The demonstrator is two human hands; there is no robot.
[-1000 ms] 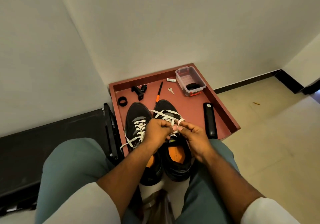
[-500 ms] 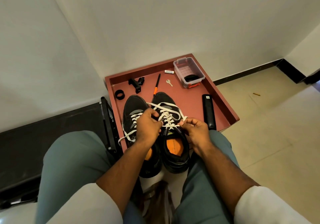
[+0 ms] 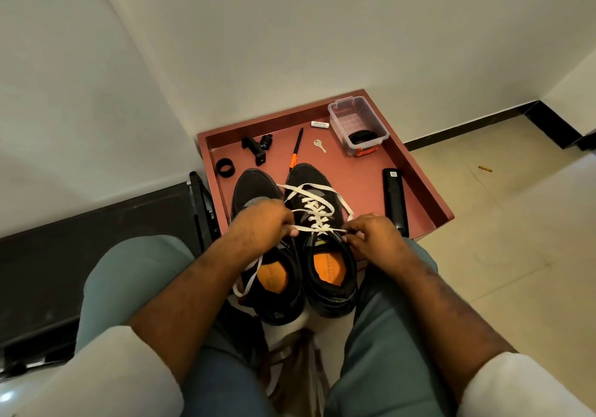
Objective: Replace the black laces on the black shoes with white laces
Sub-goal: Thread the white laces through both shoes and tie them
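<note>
Two black shoes with orange insoles stand side by side on a red-brown tray (image 3: 416, 171). The right shoe (image 3: 325, 255) carries a white lace (image 3: 317, 213) crossed up its eyelets, with two loose loops lying over the toe. My left hand (image 3: 263, 226) pinches one end of that lace and my right hand (image 3: 371, 236) pinches the other, holding it taut across the shoe's top. The left shoe (image 3: 258, 187) is partly hidden under my left hand; a loose end of its white lace (image 3: 246, 279) hangs down its side.
On the tray lie a clear plastic box (image 3: 356, 124) holding something black, a key (image 3: 319, 145), a black-and-orange tool (image 3: 295, 153), a black ring (image 3: 225, 167), a black clamp (image 3: 256, 149) and a long black device (image 3: 395, 202). White walls stand behind; tiled floor spreads right.
My hands have moved apart, drawing the white lace tight straight across the right shoe. The view has tipped so the tray sits lower in the frame.
</note>
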